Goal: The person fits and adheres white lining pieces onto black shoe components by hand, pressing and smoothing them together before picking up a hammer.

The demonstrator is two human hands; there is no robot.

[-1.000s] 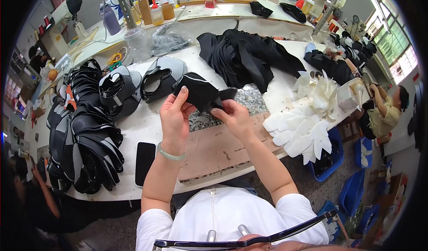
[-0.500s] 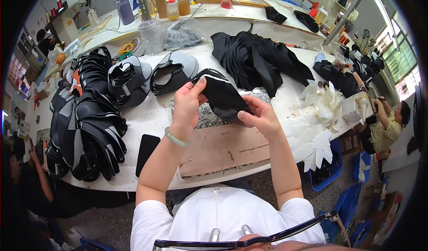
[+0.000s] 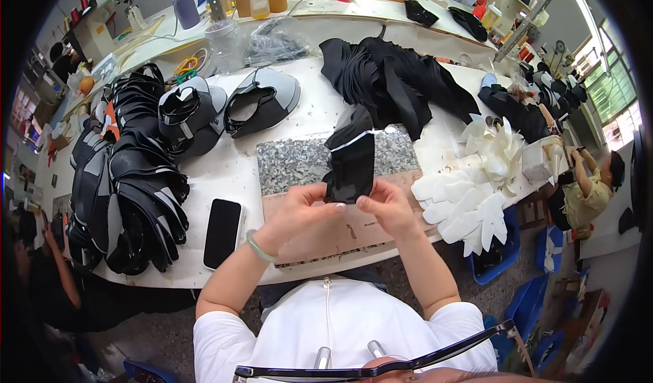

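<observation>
Both my hands hold a black fabric shoe-upper piece (image 3: 352,169) with a white line across it. Its near edge is pinched between the fingertips of my left hand (image 3: 299,213) and my right hand (image 3: 391,209), while the rest stands away from me over a speckled stone slab (image 3: 289,162). Beneath my wrists lies a pinkish-brown board (image 3: 340,240). Two grey-and-black shoe uppers (image 3: 279,94) (image 3: 192,121) sit beyond my left hand. A heap of black fabric pieces (image 3: 388,84) lies past the slab, and white shaped pieces (image 3: 452,209) spread beside my right hand.
A large stack of black-and-grey uppers (image 3: 139,192) fills the table's left. A black phone (image 3: 223,233) lies near my left forearm. Plastic bags (image 3: 275,41) and a clear container (image 3: 224,41) stand at the back. Blue bins (image 3: 500,257) are below the right edge; a person (image 3: 586,189) sits at far right.
The black piece has turned from slanting sideways to pointing away from me. My hands have come down and closer together, both now at its near edge.
</observation>
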